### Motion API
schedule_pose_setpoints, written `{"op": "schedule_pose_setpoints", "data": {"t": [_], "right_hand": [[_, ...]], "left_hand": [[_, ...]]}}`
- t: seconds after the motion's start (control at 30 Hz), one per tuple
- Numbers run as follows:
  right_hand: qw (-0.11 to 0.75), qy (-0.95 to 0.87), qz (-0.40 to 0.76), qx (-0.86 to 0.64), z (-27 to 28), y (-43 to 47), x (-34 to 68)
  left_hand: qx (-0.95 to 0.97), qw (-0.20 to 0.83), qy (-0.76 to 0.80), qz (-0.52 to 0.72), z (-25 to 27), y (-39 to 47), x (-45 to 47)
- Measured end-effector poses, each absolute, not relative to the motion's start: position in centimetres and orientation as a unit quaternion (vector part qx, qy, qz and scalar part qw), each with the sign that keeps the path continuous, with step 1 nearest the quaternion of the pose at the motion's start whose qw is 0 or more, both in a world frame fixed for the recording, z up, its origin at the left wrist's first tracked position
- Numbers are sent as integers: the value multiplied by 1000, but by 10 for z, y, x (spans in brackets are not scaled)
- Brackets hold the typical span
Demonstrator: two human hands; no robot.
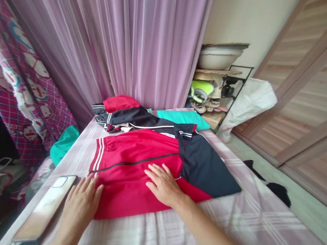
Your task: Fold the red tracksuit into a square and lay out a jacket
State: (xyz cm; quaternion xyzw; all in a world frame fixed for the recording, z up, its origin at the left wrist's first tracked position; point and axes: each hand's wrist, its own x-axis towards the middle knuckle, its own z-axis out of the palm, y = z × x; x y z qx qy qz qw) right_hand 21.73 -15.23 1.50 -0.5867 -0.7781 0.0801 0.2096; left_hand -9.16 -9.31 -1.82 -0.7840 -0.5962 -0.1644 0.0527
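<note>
A red and dark navy zip-up track jacket (137, 145) lies flat and partly folded in front of me, its striped hem on the left. My left hand (84, 196) rests at the hem's lower left corner, fingers stretched out. Over the red front, below the dark zip line, my right hand (162, 183) lies with its fingers spread. Neither hand grasps the cloth. One dark sleeve (146, 118) with white piping runs along the jacket's far side, and its striped cuff sits on the navy part.
A phone (43, 211) lies on the checked cloth (127, 238) left of my left arm. Behind the jacket are a red garment (122, 102) and a turquoise cloth (183, 119). Purple curtains (146, 44) hang at the back. A shoe rack (223, 95) and white sack (249, 100) stand at right.
</note>
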Motion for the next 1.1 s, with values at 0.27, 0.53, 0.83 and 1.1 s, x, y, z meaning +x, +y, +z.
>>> {"op": "schedule_pose_setpoints", "data": {"t": [0.27, 0.53, 0.83, 1.1], "right_hand": [[183, -638, -84, -744, -7, -207, 383], [214, -636, -134, -729, -36, -217, 419], [197, -409, -140, -880, -19, -246, 448], [128, -399, -58, -906, -26, -247, 460]], "left_hand": [[-794, 31, -597, -109, -11, -130, -63], [-722, -29, -657, -215, 1, -140, -70], [-641, 20, -748, -171, 1, -158, -90], [-623, -15, -767, -151, 12, -161, -86]]}}
